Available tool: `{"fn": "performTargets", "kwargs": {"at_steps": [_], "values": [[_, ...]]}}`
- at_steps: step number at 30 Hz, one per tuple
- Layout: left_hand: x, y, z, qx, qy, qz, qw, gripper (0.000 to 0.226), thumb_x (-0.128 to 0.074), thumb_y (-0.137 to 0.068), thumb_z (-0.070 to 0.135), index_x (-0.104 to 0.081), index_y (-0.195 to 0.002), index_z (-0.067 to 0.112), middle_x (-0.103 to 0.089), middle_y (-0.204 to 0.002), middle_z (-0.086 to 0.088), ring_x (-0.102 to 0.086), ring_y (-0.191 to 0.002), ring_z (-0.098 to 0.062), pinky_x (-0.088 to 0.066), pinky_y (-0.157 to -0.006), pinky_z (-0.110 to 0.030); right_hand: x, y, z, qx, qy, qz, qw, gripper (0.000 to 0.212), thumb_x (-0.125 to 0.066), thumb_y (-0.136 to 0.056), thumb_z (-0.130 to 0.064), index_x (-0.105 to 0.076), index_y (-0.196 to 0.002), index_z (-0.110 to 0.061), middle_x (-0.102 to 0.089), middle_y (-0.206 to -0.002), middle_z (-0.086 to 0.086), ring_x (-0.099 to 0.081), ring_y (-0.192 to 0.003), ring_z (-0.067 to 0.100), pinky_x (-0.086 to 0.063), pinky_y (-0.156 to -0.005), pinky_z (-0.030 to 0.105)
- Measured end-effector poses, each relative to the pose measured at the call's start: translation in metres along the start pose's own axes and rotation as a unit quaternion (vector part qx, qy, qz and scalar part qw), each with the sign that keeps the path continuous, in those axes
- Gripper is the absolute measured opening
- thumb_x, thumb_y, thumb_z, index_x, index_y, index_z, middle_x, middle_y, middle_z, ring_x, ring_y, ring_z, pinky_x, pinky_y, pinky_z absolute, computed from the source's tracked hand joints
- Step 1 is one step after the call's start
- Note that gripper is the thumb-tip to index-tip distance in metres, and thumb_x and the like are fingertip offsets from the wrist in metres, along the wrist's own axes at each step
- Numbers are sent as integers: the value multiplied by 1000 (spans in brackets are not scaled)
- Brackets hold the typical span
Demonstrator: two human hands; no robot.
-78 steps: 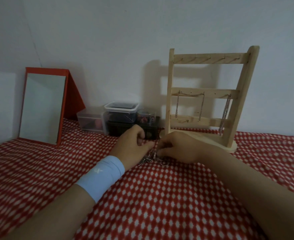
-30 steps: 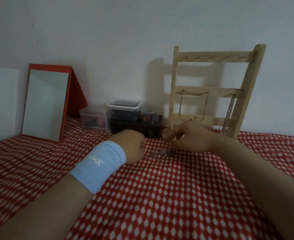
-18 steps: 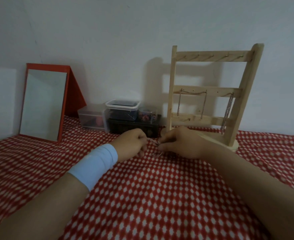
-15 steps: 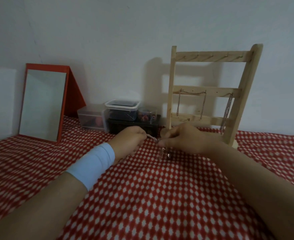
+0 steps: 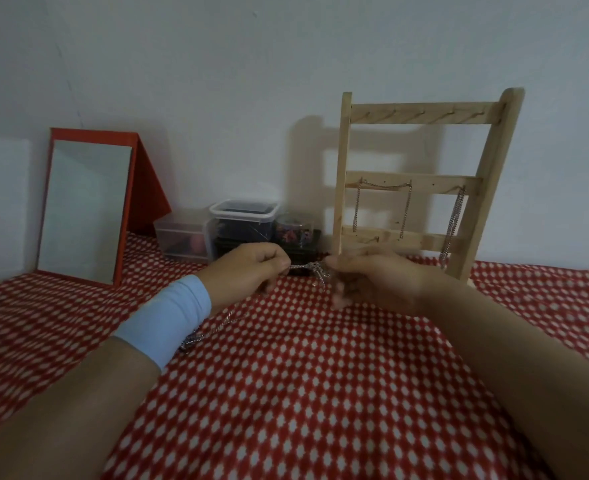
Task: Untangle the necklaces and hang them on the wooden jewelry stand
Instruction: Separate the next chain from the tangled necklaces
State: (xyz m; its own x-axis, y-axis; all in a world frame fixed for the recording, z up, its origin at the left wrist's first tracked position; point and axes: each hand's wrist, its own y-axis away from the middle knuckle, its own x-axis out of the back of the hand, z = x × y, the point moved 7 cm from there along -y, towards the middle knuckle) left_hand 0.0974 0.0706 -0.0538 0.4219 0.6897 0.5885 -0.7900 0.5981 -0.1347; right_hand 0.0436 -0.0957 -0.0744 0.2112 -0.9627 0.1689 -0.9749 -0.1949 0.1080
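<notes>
The red-and-white checked cloth [image 5: 303, 393] covers the whole surface and carries the broadest risk. The slack tail of chain [image 5: 213, 329] lies on it at 7 o'clock from the hands, just beside the blue wristband [image 5: 168, 317], and could snag or get dragged under the left forearm if the hands pull wider. The wooden jewelry stand [image 5: 342, 174] stands upright at 1 o'clock, right behind the right hand. A sharp tug could knock a knuckle into its post and shake the hung chains [image 5: 454, 220] off the middle rail's hooks. The mirror [image 5: 85, 209] at 10 o'clock and the plastic boxes [image 5: 244, 220] at 12 are well apart from the work and look safe. The left hand [image 5: 251, 271] has its fingers curled in, pinching one strand at the fingertips. The right hand [image 5: 376, 282] is blurred; its fingers are curled and seem to pinch the other side, though exactly how I cannot tell. Held between them, the tangled necklaces [image 5: 312, 270] are stretched taut. That is the smallest but likeliest trouble: pulling the ends apart tightens the knot or strains a fine link
</notes>
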Motion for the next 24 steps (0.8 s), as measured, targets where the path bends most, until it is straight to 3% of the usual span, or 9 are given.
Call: {"fn": "performTargets", "kwargs": {"at_steps": [2, 5, 7, 10, 13, 15, 18, 22, 24], "values": [[-1, -2, -8, 13, 30, 1, 999, 31, -44, -102, 15, -57, -74, 17, -54, -65, 0, -51, -57, -6, -41, -59, -17, 4, 1, 1, 0, 23, 7, 1000, 30, -57, -96, -34, -58, -81, -9, -58, -71, 4, -60, -72, 20, -55, -77, 33], [-4, -4, -19, 60, 84, -11, 995, 30, -46, -100, 13, -57, -72, 15, -48, -57, 5, -43, -50, -7, -35, -49, -18, 12, 1, 1, 5, 95, 49, 994, 29, -56, -100, -33, -60, -79, -14, -61, -70, 1, -58, -67, 18, -52, -71, 27], [-4, -5, -21, 63, -28, -17, 997, 27, -50, -98, 20, -62, -74, 19, -56, -60, 12, -51, -56, -4, -39, -55, -19, 12, 3, -2, 10, 171, 67, 983, 27, -54, -102, -33, -65, -80, -21, -65, -66, -8, -60, -65, 12, -51, -66, 20], [-2, -4, -18, 36, -263, -15, 964, 22, -50, -96, 33, -66, -83, 26, -64, -87, 12, -59, -83, -7, -44, -73, -25, 10, 0, -2, 21, 259, 75, 963, 23, -52, -104, -35, -71, -94, -28, -68, -67, -9, -64, -65, 8, -49, -74, 24], [-6, -3, -19, 34, -332, -12, 943, 18, -51, -94, 33, -67, -91, 24, -63, -94, 7, -60, -89, -12, -44, -76, -25, 12, -4, 0, 31, 264, 83, 960, 19, -54, -104, -34, -72, -106, -27, -70, -70, -2, -66, -67, 11, -52, -77, 32], [-12, -3, -11, -7, -272, 35, 962, 15, -56, -92, 32, -68, -97, 24, -61, -99, 7, -60, -94, -10, -43, -82, -21, 13, -4, -1, 41, 235, 89, 967, 19, -56, -103, -32, -73, -102, -22, -69, -69, -1, -65, -65, 12, -53, -75, 32], [-36, -1, -2, -20, -70, 40, 997, 19, -66, -88, 36, -66, -103, 26, -66, -97, 14, -62, -92, 0, -47, -85, -19, 7, -3, -8, 72, 139, 67, 985, 22, -58, -101, -23, -73, -92, -9, -68, -74, 5, -61, -63, 14, -52, -66, 27], [-47, -1, 2, -56, 3, 67, 996, 8, -68, -88, 27, -70, -95, 25, -73, -92, 9, -67, -88, -2, -53, -87, -26, 7, -1, -20, 107, 39, 79, 990, 20, -56, -102, -18, -68, -89, -8, -67, -76, 5, -57, -61, 15, -50, -62, 27], [-43, 0, 2, -67, 58, 83, 993, 13, -62, -94, 22, -73, -100, 26, -74, -94, 8, -69, -86, -4, -53, -86, -24, 11, 0, -22, 106, 20, 115, 988, 20, -56, -102, -21, -67, -93, -7, -67, -74, 4, -58, -60, 15, -52, -61, 27]]}}
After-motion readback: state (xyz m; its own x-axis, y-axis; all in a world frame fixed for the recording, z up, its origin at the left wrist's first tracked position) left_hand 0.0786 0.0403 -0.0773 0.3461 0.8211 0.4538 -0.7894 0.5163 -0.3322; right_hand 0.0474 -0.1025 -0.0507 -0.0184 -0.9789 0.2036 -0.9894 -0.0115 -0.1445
